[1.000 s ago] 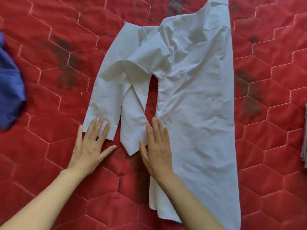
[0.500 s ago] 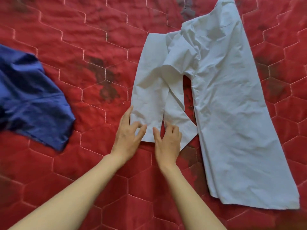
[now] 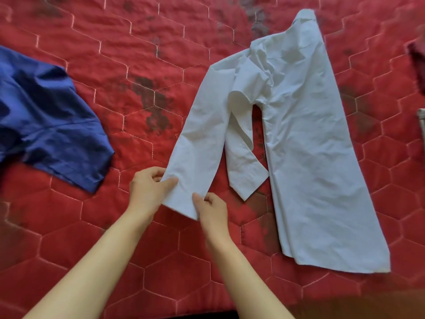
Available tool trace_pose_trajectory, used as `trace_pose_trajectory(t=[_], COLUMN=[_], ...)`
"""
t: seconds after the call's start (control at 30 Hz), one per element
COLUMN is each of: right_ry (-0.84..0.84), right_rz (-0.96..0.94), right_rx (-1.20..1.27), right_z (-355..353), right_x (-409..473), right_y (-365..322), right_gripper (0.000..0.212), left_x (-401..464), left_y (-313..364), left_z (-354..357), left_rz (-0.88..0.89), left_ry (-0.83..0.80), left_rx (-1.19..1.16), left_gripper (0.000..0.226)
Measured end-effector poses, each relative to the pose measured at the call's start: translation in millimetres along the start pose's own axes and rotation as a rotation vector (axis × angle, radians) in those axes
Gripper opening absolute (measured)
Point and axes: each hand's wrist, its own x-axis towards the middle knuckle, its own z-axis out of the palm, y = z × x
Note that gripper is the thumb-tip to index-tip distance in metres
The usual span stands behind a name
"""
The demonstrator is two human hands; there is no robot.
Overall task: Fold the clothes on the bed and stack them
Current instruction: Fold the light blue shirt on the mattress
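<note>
A white long-sleeved shirt (image 3: 308, 143), folded in half lengthwise, lies on the red quilted bed (image 3: 142, 54) with its body at the right and two sleeves pointing toward me. My left hand (image 3: 149, 189) pinches the left corner of the upper sleeve's cuff (image 3: 184, 199). My right hand (image 3: 212, 209) pinches the same cuff's right corner. The cuff is lifted slightly off the bed. The second sleeve (image 3: 243, 166) lies flat beside it.
A crumpled blue garment (image 3: 46, 120) lies on the bed at the left. A dark red item (image 3: 417, 58) and a pale cloth edge (image 3: 422, 120) show at the right border. The bed's front edge runs along the bottom.
My hands went from lying flat on the sleeve ends to pinching one cuff's corners and pulling it toward me and left, apart from the other sleeve. The view shifted left, showing more blue garment.
</note>
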Motion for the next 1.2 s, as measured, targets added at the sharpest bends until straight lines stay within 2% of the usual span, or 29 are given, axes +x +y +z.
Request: trace_pose_trajectory(t=[0.13,0.27,0.43,0.5,0.57,0.63,0.7,0.73,0.83,0.9,1.07,1.2], right_ry=[-0.076,-0.11,-0.038,-0.017,-0.009,0.051,0.187,0.255,0.376,0.421,0.509,0.472], right_rz=[0.07,0.112,-0.021,-0.049,0.03,0.12,0.081,0.017,-0.185,-0.262,-0.303,-0.306], right_rx=[0.027,0.069,0.137,0.171,0.16,-0.004,-0.24,-0.316,-0.455,-0.54,-0.705,-0.953], right_z=[28,63,113,131,148,158,155,150,121,90,-6,-70], right_x=[-32,-60,-91,-97,-98,-97,-94,-93,-78,-60,7,55], right_y=[10,11,5,10,22,39,52,53,47,38,10,-5], right_gripper=[0.019,0.015,0.023,0.022,0.015,0.012,0.021,0.025,0.032,0.036,0.045,0.053], left_x=[-19,-23,-7,1,10,17,18,17,10,5,3,15], left_y=[-21,-33,-27,-34,-48,-64,-74,-76,-73,-64,-34,-9], left_z=[-41,-86,-145,-160,-169,-174,-178,-177,-156,-126,-28,49], left_rz=[-0.066,-0.09,0.013,0.04,0.043,0.062,0.152,0.25,0.586,0.705,0.816,0.858], left_ry=[0.045,0.019,-0.115,-0.143,-0.153,-0.153,-0.106,-0.071,-0.131,-0.24,-0.392,-0.453], left_rx=[0.058,0.099,-0.037,0.005,0.176,0.465,0.744,0.829,0.872,0.877,0.912,0.976], left_gripper=[0.018,0.01,0.013,0.014,0.015,0.022,0.032,0.035,0.038,0.04,0.046,0.051])
